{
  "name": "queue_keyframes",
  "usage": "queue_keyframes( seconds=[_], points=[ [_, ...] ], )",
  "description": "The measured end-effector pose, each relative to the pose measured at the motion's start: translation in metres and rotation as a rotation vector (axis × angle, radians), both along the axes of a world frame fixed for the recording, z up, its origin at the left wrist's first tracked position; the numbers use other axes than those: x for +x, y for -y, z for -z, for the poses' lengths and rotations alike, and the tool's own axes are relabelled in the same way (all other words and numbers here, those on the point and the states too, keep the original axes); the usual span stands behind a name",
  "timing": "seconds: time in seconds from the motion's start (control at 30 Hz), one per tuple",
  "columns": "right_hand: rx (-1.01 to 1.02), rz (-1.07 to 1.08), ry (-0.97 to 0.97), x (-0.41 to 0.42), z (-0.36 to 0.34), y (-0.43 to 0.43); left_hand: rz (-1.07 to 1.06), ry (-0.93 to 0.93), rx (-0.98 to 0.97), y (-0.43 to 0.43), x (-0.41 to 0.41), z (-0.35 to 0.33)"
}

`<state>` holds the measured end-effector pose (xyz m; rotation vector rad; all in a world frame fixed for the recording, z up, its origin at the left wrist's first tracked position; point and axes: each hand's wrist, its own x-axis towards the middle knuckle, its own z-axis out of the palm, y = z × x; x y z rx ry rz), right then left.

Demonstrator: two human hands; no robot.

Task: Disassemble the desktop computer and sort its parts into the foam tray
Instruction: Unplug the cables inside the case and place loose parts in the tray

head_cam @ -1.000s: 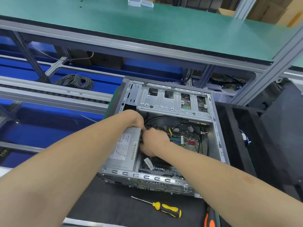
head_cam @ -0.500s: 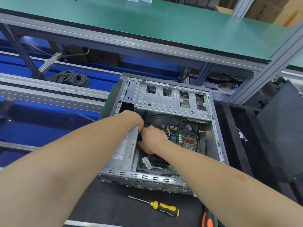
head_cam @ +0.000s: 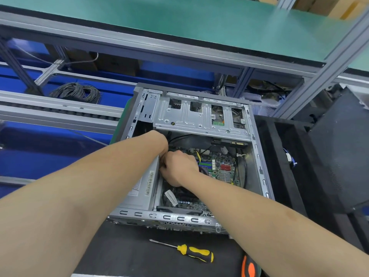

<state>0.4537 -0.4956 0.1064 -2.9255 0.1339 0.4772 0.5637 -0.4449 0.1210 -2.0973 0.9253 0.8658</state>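
Observation:
The open desktop case (head_cam: 179, 219) lies on its side on a black mat. Its grey power supply (head_cam: 144, 189) sits at the left and the green motherboard (head_cam: 223, 171) at the right, below the silver drive cage (head_cam: 199, 119). Both hands reach into the gap between power supply and motherboard. My left hand (head_cam: 160, 143) dips down at the power supply's far corner, its fingers hidden. My right hand (head_cam: 179, 166) is curled tight beside it, gripping what look like power supply cables. Black foam tray (head_cam: 279, 166) stands right of the case.
A yellow-and-black screwdriver (head_cam: 196, 252) lies on the mat in front of the case, and an orange-and-black tool (head_cam: 248, 266) is at the bottom edge. A black panel (head_cam: 343, 148) leans at the far right. A wire coil (head_cam: 76, 92) rests on the blue conveyor behind.
Both hands stay at the same spot by the power supply, with only small shifts of the right hand. The case has not moved.

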Motion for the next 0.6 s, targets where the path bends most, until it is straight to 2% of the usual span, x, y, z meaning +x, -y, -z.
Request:
queue_keyframes(
  seconds=[0.2,0.3,0.4,0.5,0.6],
  points=[
    [0.034,-0.015,0.033,0.0,0.0,0.0,-0.009,-0.029,0.016,0.001,0.001,0.0],
    [0.105,0.045,0.084,-0.003,0.002,0.001,-0.022,-0.047,0.007,0.001,0.004,0.001],
    [0.212,0.129,0.091,-0.003,0.0,0.005,-0.044,-0.053,0.005,0.0,0.004,0.0],
    [0.404,0.215,0.1,0.002,-0.009,0.019,-0.065,-0.073,0.0,-0.004,0.002,-0.005],
    [0.523,0.196,0.074,0.0,-0.021,0.043,-0.162,-0.168,-0.037,-0.007,0.004,-0.015]
  ],
)
